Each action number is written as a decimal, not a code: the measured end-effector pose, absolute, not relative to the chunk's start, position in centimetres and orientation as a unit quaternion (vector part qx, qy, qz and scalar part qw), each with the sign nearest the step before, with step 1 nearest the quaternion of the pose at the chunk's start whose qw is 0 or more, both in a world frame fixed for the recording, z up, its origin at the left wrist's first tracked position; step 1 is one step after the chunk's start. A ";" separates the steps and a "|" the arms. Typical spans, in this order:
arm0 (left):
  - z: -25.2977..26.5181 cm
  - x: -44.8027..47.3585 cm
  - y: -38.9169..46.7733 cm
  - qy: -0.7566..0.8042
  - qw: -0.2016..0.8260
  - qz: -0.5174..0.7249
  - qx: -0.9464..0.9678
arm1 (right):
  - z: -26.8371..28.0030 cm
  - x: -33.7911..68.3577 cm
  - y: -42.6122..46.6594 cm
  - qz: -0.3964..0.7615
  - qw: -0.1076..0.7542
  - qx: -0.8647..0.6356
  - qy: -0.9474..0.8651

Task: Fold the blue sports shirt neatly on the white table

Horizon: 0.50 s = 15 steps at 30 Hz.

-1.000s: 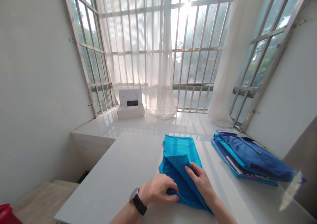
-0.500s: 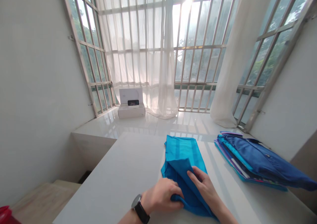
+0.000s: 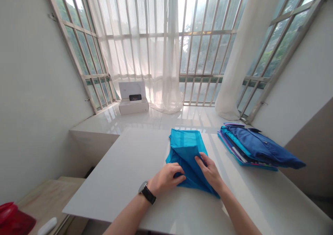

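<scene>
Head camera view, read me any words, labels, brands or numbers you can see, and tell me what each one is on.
No text can be read.
White box by the window: a small mark on its raised lid, too small to read.
Watch: face turned away.
Cloth and clothes stack: no visible print.

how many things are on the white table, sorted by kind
Turquoise garment being folded, under the left hand and right hand: 1
Stack of folded blue clothes, how many pieces in it cannot be told: 1
Total on the white table: 2
</scene>
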<state>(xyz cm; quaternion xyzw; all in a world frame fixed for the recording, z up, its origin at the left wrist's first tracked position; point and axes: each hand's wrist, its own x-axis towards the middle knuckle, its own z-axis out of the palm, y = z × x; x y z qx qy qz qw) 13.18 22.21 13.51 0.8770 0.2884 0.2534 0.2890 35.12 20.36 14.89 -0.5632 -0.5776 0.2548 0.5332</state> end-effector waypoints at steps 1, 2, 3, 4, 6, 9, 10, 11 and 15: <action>13.5 13.2 22.3 0.286 0.289 0.261 0.875 | 15.2 35.2 20.3 0.249 0.540 -0.563 -0.574; 13.4 13.2 22.3 0.284 0.287 0.269 0.875 | 15.3 35.3 20.3 0.244 0.545 -0.566 -0.568; 13.3 13.2 22.4 0.284 0.280 0.275 0.875 | 15.5 35.5 20.3 0.240 0.549 -0.570 -0.563; 13.1 13.2 22.4 0.287 0.268 0.278 0.877 | 15.5 35.6 20.3 0.236 0.551 -0.574 -0.558; 12.8 13.2 22.5 0.301 0.241 0.276 0.880 | 15.5 35.7 20.2 0.227 0.557 -0.575 -0.555; 12.6 13.3 22.6 0.319 0.233 0.272 0.878 | 15.3 35.9 20.1 0.216 0.558 -0.569 -0.564; 12.6 13.4 22.6 0.324 0.238 0.272 0.874 | 15.3 35.9 20.1 0.213 0.556 -0.567 -0.570; 12.6 13.5 22.6 0.328 0.246 0.272 0.871 | 15.2 35.9 20.0 0.210 0.552 -0.565 -0.576; 12.8 13.7 22.6 0.339 0.262 0.287 0.857 | 15.1 34.2 19.6 0.197 0.535 -0.564 -0.597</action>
